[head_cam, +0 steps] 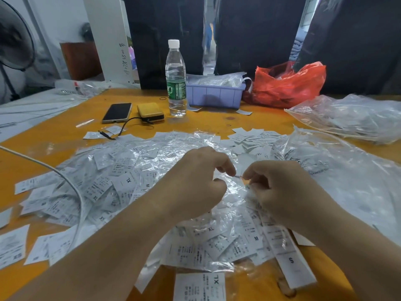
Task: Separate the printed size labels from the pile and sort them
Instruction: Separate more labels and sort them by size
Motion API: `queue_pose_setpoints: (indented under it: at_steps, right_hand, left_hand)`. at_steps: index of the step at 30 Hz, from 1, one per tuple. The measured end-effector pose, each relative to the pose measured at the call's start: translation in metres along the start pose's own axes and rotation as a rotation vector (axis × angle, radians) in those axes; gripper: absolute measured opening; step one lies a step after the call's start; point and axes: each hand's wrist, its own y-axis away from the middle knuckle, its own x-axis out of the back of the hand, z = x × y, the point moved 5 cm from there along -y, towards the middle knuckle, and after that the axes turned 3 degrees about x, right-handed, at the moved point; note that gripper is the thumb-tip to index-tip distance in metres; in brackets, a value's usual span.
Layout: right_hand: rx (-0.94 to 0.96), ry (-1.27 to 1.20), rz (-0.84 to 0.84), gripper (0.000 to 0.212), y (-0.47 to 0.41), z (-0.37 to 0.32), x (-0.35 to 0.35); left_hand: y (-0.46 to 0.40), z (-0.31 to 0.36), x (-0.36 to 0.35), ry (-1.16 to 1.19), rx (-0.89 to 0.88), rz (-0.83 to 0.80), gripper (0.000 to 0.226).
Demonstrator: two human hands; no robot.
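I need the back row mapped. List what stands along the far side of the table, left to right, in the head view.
Phone → yellow power bank → water bottle → purple tray → red plastic bag → clear bag.

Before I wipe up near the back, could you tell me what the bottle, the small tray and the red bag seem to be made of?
The bottle looks like clear, glossy plastic: you see through it, and it has a white cap and a green label. The tray seems to be rigid, matte lavender plastic with moulded ribs. The red bag looks like thin plastic film, crinkled, shiny and slightly translucent.
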Motion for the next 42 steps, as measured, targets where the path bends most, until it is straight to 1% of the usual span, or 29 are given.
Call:
queue_pose_setpoints:
  at_steps: [1,3,6,8,9,11,13,15,17,19,20,22,26,28,31,34,37,39,41,42]
  right_hand:
    - [0.009,-0.082,0.06,0.02,0.0,-0.001,0.004]
    - [0.014,-0.321,0.146,0.02,0.0,-0.003,0.014]
    - [0.028,-0.685,0.159,0.022,0.0,-0.009,0.022]
    - [0.023,-0.806,0.152,0.019,0.001,-0.01,0.025]
    - [0.027,-0.809,0.145,0.018,0.001,-0.011,0.026]
    - [0.042,-0.672,0.142,0.017,0.003,-0.012,0.027]
    - [0.038,-0.399,0.148,0.017,0.003,-0.01,0.03]
    - [0.006,-0.183,0.107,0.014,0.003,-0.006,0.033]
    - [-0.054,-0.082,0.036,0.01,0.004,0.0,0.032]
    - [-0.095,0.016,-0.011,0.009,0.005,0.003,0.03]
    - [-0.105,0.066,-0.017,0.009,0.006,0.004,0.03]
    - [-0.129,0.157,-0.012,0.017,0.007,0.003,0.033]
    - [-0.205,0.271,0.021,0.037,0.003,0.009,0.047]
    - [-0.272,0.312,-0.024,0.041,0.002,0.016,0.049]
    - [-0.342,0.343,-0.145,0.037,0.006,0.021,0.042]
    - [-0.34,0.383,-0.225,0.032,0.008,0.019,0.031]
    - [-0.299,0.439,-0.184,0.028,0.007,0.018,0.03]
    - [-0.294,0.494,-0.133,0.033,0.006,0.021,0.034]
    - [-0.314,0.519,-0.167,0.041,0.007,0.025,0.035]
    - [-0.32,0.514,-0.199,0.041,0.007,0.026,0.033]
  left_hand:
    - [0.0,0.001,0.0,0.021,-0.018,0.011,0.026]
    - [0.0,0.002,-0.001,0.068,-0.038,0.02,0.02]
    - [0.0,0.008,-0.004,0.153,-0.077,-0.027,0.034]
    - [0.002,0.014,-0.005,0.218,-0.097,-0.044,0.029]
    - [0.002,0.015,-0.004,0.239,-0.096,-0.041,0.023]
    - [0.002,0.014,-0.004,0.263,-0.084,-0.034,0.009]
    - [0.002,0.012,-0.004,0.28,-0.055,-0.03,0.003]
    - [0.002,0.011,-0.002,0.272,-0.042,-0.014,0.008]
    - [0.003,0.011,0.0,0.249,-0.051,-0.003,0.013]
    - [0.004,0.013,0.0,0.263,-0.072,-0.03,0.016]
    - [0.006,0.015,-0.001,0.261,-0.084,-0.052,0.016]
    - [0.008,0.018,-0.003,0.227,-0.101,-0.089,0.017]
    - [0.009,0.019,-0.007,0.167,-0.118,-0.1,0.018]
    - [0.009,0.019,-0.007,0.157,-0.123,-0.099,0.018]
    - [0.01,0.019,-0.008,0.152,-0.128,-0.111,0.02]
    - [0.01,0.022,-0.01,0.15,-0.144,-0.112,0.019]
    - [0.01,0.022,-0.012,0.16,-0.148,-0.122,0.019]
    - [0.009,0.022,-0.014,0.168,-0.155,-0.131,0.019]
    - [0.009,0.023,-0.016,0.164,-0.162,-0.139,0.018]
    - [0.009,0.023,-0.017,0.162,-0.164,-0.144,0.017]
